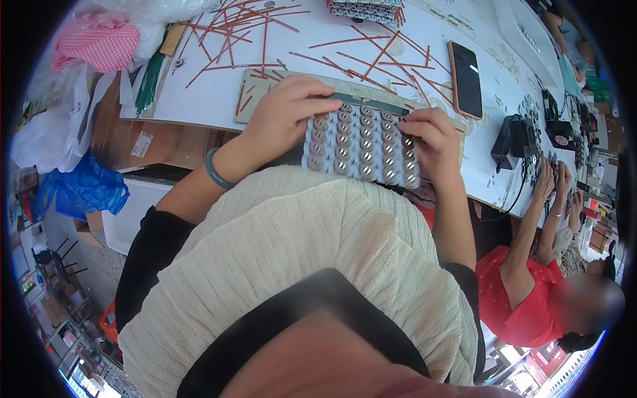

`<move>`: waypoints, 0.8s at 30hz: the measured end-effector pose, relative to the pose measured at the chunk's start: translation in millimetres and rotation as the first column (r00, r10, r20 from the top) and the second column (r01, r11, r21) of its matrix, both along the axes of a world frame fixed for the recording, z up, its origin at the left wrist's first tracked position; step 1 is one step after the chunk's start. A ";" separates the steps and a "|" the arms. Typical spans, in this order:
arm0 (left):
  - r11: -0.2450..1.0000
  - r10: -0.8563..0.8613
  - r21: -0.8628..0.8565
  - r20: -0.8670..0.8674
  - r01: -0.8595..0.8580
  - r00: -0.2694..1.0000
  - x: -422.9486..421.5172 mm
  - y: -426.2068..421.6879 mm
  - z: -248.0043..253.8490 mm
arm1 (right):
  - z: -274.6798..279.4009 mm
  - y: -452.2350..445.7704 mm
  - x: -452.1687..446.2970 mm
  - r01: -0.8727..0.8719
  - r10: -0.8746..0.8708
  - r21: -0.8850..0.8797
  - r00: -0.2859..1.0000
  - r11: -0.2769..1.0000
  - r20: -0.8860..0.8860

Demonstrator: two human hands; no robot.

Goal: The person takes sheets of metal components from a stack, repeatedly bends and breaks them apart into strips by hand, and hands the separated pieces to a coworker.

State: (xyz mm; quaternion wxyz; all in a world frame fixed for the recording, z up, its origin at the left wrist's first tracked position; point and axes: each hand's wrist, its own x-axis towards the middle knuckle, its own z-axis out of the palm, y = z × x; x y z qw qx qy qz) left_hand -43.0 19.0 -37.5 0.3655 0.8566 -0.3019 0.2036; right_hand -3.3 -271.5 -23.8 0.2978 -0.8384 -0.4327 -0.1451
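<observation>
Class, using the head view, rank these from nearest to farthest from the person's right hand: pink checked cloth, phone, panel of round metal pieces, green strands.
From the right hand:
1. Panel of round metal pieces: touching it, between both hands
2. Phone: just beyond, right side
3. Green strands: table's left end
4. Pink checked cloth: far left
</observation>
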 end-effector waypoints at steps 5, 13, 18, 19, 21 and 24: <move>0.987 0.018 -0.154 -0.198 -0.049 0.980 4.2 -1.9 15.0 | 11.5 8.0 -4.1 0.262 -0.195 0.169 0.923 0.950 -0.333; 0.673 -0.279 -0.626 -0.708 -0.394 0.648 22.1 -2.2 33.9 | 14.2 17.3 21.8 0.026 -0.020 0.005 0.847 1.000 -0.531; 0.615 -0.381 -0.695 -0.675 -0.372 0.632 20.3 5.3 33.8 | 16.0 39.7 21.5 0.178 0.086 0.308 0.729 0.935 -0.679; 0.621 -0.384 -0.694 -0.675 -0.365 0.629 20.3 4.6 34.8 | 16.5 44.9 22.1 0.242 0.114 0.368 0.680 0.898 -0.724; 0.626 -0.388 -0.695 -0.671 -0.354 0.632 19.3 1.5 37.1 | 26.3 58.3 20.7 0.357 0.147 0.411 0.577 0.839 -0.803; 0.623 -0.377 -0.706 -0.648 -0.337 0.661 22.4 -0.8 43.4 | 32.7 72.3 23.7 0.396 0.177 0.383 0.467 0.835 -0.867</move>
